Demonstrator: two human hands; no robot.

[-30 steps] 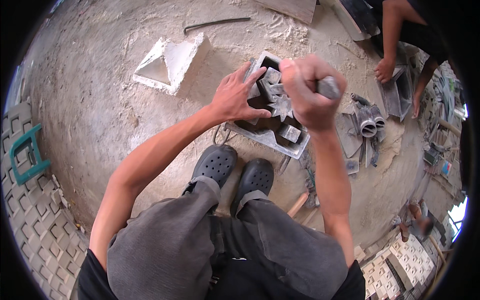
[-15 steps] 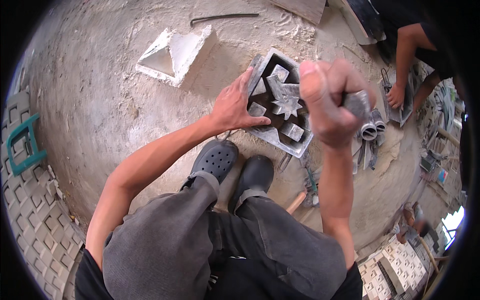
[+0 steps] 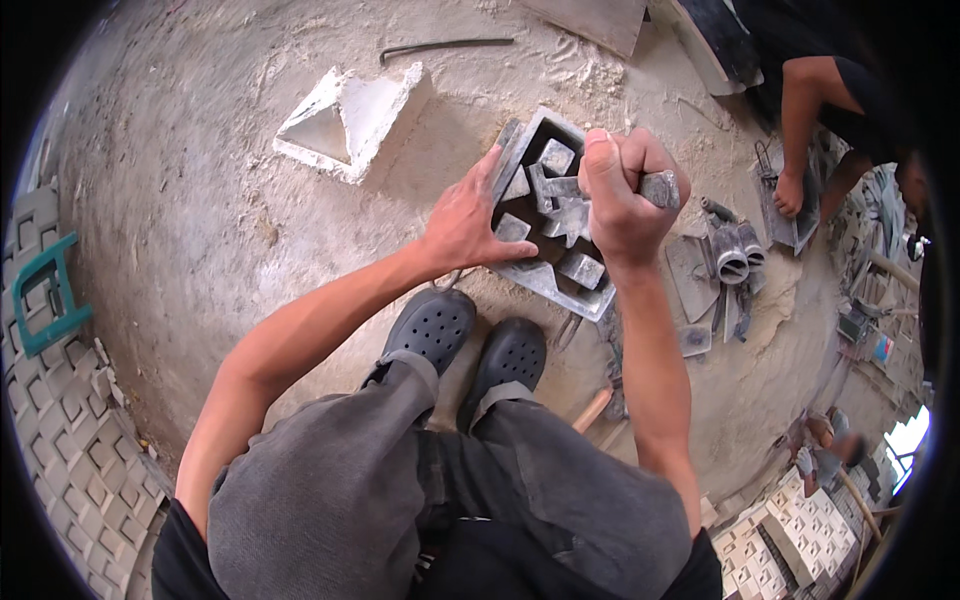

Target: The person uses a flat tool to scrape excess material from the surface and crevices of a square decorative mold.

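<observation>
A grey metal mould (image 3: pixel 530 270), a rectangular frame with square blocks and a star-shaped piece (image 3: pixel 570 218) inside, lies on the floor in front of my feet. My left hand (image 3: pixel 465 215) grips its left side, thumb over the near rim and fingers along the outer wall. My right hand (image 3: pixel 630 195) is closed around the handle of a hammer (image 3: pixel 545 188), whose metal head is over the blocks near the star. From this angle I cannot tell whether the head touches them. My right fist hides part of the mould's right side.
A rough white block with a triangular hollow (image 3: pixel 350 125) lies beyond my left hand, below a bent rod (image 3: pixel 445 45). Metal pipes (image 3: pixel 732 262) lie on the right. A co-worker's hand (image 3: pixel 788 193) is at another mould. Patterned blocks (image 3: pixel 80 440) line the left.
My right hand and the hammer have come lower and slightly left, toward the mould's blocks. My left hand stays on the mould's left side.
</observation>
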